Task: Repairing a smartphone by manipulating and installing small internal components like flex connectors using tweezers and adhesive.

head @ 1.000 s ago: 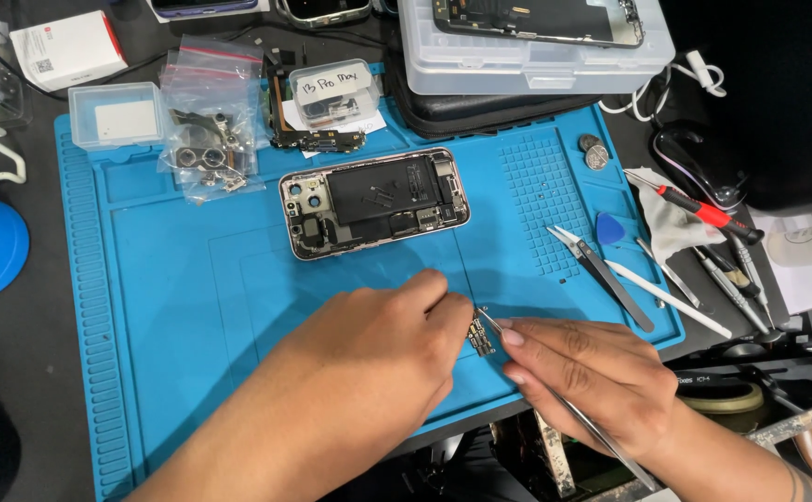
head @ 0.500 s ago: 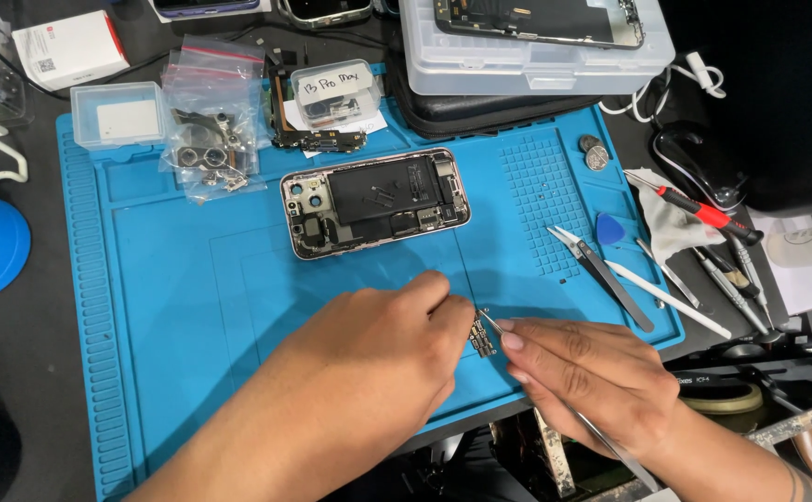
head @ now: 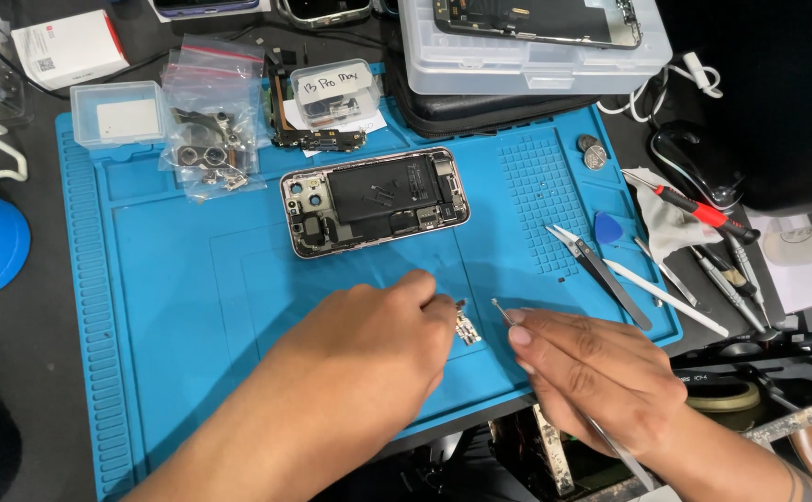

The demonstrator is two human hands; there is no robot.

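My left hand (head: 369, 358) rests on the blue work mat (head: 173, 307) near its front edge, fingertips pinching a small metal part (head: 467, 327). My right hand (head: 592, 372) sits just to the right of it, holding thin metal tweezers (head: 502, 312) whose tip points toward that part. Further back on the mat lies an opened phone body (head: 375, 200), its insides showing, untouched by either hand.
Plastic bags of small parts (head: 211, 139) and clear boxes (head: 122, 112) sit at the mat's back left. A clear tray (head: 527, 42) holds another phone frame. Tweezers (head: 601, 274), a blue pick (head: 608, 228), a red-handled screwdriver (head: 699, 209) and more tools lie right.
Both hands stay near the mat's front edge. The tweezers' tip has drawn slightly away to the right of the small part.
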